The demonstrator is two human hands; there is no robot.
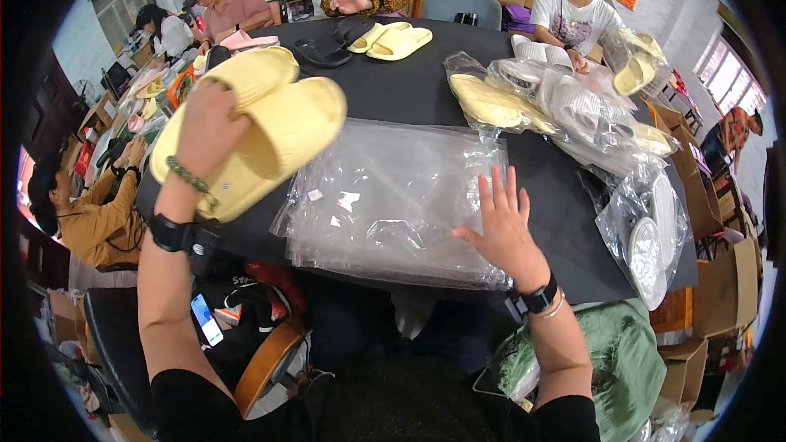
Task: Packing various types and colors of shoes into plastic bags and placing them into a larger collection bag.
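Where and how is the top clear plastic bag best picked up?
Probably by its right edge, pinched lightly from the right: the clear plastic bags lie flat in a thin stack on the black table, so an edge should lift more easily than the smooth middle. The open right hand is at that side.

the left hand (pixel 211 124) partly hides the yellow slippers (pixel 303 121), which seem slightly blurred.

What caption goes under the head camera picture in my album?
Left hand holds yellow slippers, right hand spread over clear plastic bags on a black table.
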